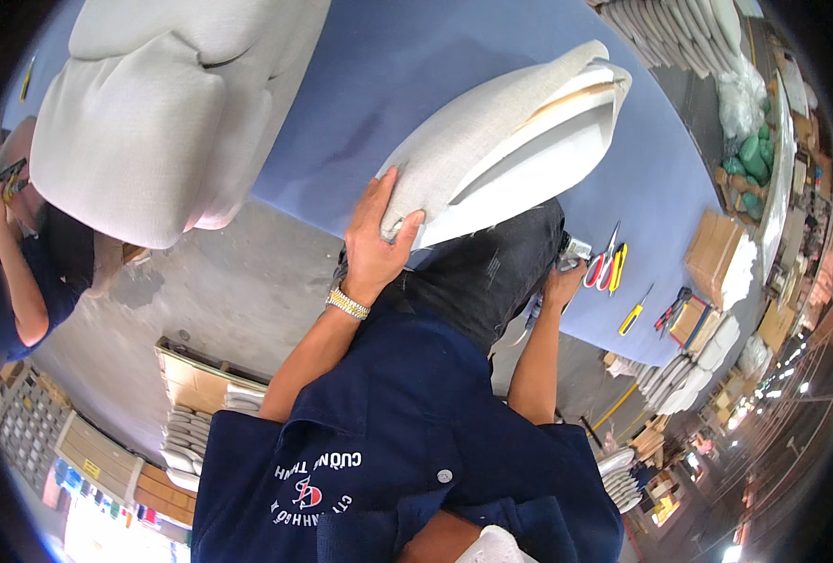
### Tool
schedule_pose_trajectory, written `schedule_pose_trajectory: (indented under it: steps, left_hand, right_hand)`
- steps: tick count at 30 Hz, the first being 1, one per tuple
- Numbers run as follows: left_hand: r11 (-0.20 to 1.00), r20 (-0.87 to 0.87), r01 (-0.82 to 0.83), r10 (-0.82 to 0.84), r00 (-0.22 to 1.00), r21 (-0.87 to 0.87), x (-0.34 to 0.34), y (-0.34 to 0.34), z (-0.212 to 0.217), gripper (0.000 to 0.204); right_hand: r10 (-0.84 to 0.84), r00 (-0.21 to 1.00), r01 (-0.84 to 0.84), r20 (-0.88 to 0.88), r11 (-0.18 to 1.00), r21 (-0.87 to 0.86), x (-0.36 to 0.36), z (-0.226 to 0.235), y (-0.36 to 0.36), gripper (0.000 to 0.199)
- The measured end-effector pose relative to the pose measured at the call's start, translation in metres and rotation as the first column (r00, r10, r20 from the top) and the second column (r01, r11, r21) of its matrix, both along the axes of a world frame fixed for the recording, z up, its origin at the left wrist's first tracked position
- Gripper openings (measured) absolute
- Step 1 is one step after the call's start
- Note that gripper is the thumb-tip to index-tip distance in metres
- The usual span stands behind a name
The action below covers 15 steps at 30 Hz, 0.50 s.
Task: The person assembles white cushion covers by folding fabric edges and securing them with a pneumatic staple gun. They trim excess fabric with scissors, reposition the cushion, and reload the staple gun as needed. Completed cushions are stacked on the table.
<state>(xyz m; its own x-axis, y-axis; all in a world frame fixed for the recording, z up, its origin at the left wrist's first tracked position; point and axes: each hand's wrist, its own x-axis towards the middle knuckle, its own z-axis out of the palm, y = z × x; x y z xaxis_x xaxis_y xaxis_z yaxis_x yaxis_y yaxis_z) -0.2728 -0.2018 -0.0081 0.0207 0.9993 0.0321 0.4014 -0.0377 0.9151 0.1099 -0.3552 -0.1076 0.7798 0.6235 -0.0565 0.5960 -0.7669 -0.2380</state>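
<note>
"What's covering that blue table?"

"On the left, grey padded pieces are lying. In the middle, the left hand is gripping the near end of a grey-and-white cushion at the near edge."

"And the right hand?"

"It's clutching a silvery tool; just to its right, red-handled scissors are lying."

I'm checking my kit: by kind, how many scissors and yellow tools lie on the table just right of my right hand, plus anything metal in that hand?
Scissors: 1
Yellow tools: 2
Metal tool in right hand: 1
Total: 4
</note>
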Motion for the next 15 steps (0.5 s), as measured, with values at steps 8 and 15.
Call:
schedule_pose_trajectory:
  steps: [8, 15]
  left_hand:
    - [1.0, -0.018, -0.017, 0.017, 1.0, 0.025, 0.001, -0.002, 0.002, 0.065]
    - [1.0, -0.019, -0.026, 0.026, 0.999, 0.009, 0.003, -0.004, -0.002, 0.067]
  right_hand:
    - [-0.066, 0.836, 0.209, -0.545, 0.956, 0.205, 0.062, 0.058, -0.016, 0.041]
    - [0.357, 0.811, -0.217, -0.464, 0.919, 0.328, -0.089, 0.227, 0.053, 0.036]
